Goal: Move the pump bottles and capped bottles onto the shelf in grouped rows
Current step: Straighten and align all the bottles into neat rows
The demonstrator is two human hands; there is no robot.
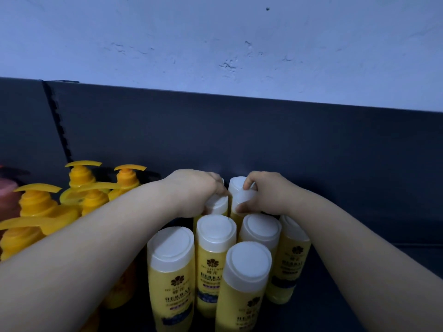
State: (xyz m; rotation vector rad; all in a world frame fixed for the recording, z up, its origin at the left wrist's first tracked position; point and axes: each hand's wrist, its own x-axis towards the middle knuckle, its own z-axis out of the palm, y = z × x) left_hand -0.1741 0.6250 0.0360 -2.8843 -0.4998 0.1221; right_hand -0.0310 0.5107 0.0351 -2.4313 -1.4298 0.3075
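Forward: left hand (191, 191), right hand (267, 195) around caps (236, 185).

Glossy yellow plastic capped bottles (211, 264) with smooth matt white caps (216, 228), shiny orange-yellow plastic pump bottles (38, 207), matt dark shelf back panel (239, 135), rough, pitted painted wall (215, 44)

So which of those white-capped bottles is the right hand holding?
The rearmost bottle, nearest the dark back wall: the right hand pinches its white cap. The left hand grips its neighbour.
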